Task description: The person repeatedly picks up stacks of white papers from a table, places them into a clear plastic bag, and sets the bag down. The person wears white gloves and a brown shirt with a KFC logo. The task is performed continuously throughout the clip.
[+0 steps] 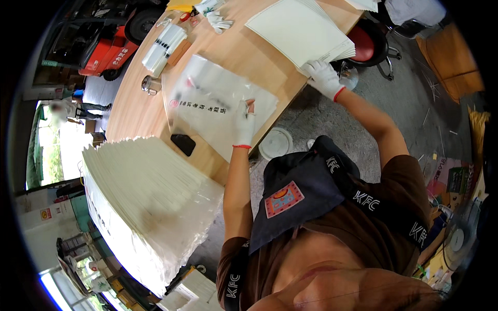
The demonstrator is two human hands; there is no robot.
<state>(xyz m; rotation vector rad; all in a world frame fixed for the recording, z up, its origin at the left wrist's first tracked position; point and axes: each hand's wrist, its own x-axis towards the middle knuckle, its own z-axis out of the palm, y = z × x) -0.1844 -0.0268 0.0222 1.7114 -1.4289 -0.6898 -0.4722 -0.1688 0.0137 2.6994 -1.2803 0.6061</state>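
A clear plastic bag (207,88) with dark printing and a red mark lies across the table's near side. My left hand (244,122), in a white glove with a red cuff and some bare fingertips, is on it with its fingers bent in, pinching the plastic. To the right, my right hand (324,79), gloved the same way, has its fingers closed on the near corner of a fanned stack of printed paper sheets (298,31). What lies under its fingers is partly hidden.
A tall pile of plastic-wrapped paper (150,192) stands at my left. On the wooden table (129,109) are a black phone (183,144), a metal cup (151,85), a bundle of white packets (164,47) and white gloves (219,22). A red stool (361,45) stands beyond the right edge.
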